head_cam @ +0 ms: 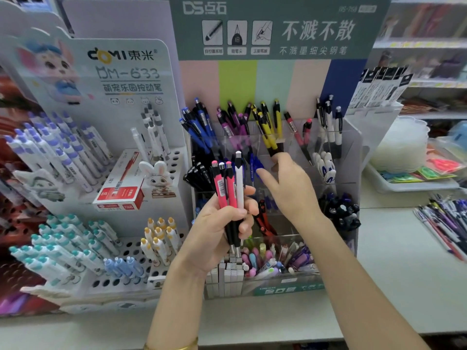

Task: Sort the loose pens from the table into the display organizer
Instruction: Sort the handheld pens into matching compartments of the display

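Note:
My left hand (222, 228) grips a small bunch of pens (228, 188), two pink and one white, held upright in front of the display organizer (351, 147). My right hand (288, 183) reaches toward the clear compartments with its fingers spread, and its fingertips touch the black lower end of a yellow pen (269, 137) standing in the top row. The top row holds blue, purple, yellow, pink and white pens in separate clear pockets. Loose pens (444, 223) lie in a pile on the table at the right.
A white rack (106, 248) of capped pens with a red box (118, 188) stands to the left. A tray (414, 183) with coloured items and a stack of clear tubs (401, 145) sits at the right. Shelves run behind.

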Demonstrator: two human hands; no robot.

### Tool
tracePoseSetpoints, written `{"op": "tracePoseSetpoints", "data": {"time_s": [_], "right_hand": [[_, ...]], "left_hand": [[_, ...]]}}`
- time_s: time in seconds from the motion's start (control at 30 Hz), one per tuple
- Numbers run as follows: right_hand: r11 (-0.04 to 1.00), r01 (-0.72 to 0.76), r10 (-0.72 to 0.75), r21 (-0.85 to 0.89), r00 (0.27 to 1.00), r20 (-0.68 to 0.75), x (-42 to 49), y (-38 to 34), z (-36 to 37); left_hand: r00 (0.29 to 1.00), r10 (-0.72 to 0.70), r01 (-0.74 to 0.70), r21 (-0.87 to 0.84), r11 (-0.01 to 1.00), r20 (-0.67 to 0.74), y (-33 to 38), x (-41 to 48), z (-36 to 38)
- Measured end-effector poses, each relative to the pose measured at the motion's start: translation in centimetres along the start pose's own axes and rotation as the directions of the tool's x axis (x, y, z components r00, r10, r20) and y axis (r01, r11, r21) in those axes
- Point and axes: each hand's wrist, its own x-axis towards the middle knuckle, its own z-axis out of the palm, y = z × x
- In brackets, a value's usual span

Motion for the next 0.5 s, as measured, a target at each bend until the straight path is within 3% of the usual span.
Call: {"op": "tracePoseSetpoints", "data": {"time_s": [0.13,0.17,0.23,0.27,0.33,0.5], "right_hand": [[0.942,0.048,-0.017,0.333,0.995,-0.098,-0.9,-1.7,-2.2],[0.882,0.014,-0.007,0.470,1.000,-0.018,-1.1,-2.4,-2.9],[0.747,-0.148,-0.053,0.649,0.959,0.280,-1.3,-3.5,-4.3],[0.724,-0.203,-0.115,0.660,0.907,0.405,-1.3,-3.7,-4.7],[0.700,-0.243,-0.208,0.671,0.830,0.517,-1.2,-3.4,-4.9],[0.615,-0.298,-0.215,0.730,0.827,0.519,-0.6,-2.4,-4.8]], "left_hand": [[0.998,-0.060,0.062,-0.057,0.996,0.030,0.0,0.2,0.4],[0.997,-0.074,0.076,-0.069,0.995,0.038,0.0,0.2,0.5],[0.993,-0.087,0.092,-0.072,0.993,0.076,0.0,0.3,0.8],[0.991,-0.093,0.099,-0.058,0.993,0.100,0.0,0.4,0.8],[0.986,-0.114,0.114,0.001,0.993,0.126,0.1,0.4,1.0],[0.989,-0.109,0.097,0.120,0.988,0.097,0.4,0.6,1.5]]}}
